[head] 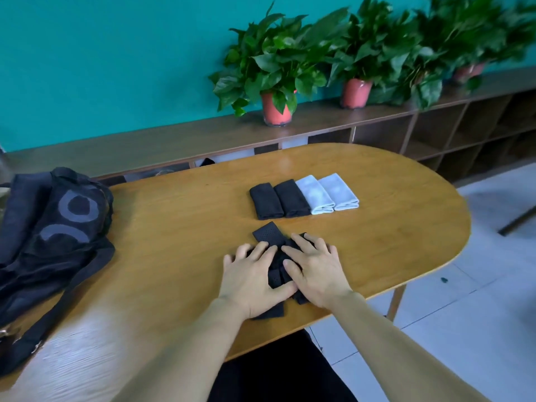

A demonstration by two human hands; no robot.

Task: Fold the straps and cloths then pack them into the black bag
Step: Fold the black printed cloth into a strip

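Both hands, left hand (252, 277) and right hand (316, 271), open flat atop black straps (269, 235).

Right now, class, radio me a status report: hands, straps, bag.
Both flat: left hand, right hand, pressing black perforated straps. Four folded cloths in a row beyond, unpacked. To the left, black bag on table; nothing between.

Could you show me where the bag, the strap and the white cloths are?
bag (58, 227): head view, on its printed front panel.
strap (268, 234): head view, on its perforated far end.
white cloths (314, 194): head view, on the top face of one of the folded pair.
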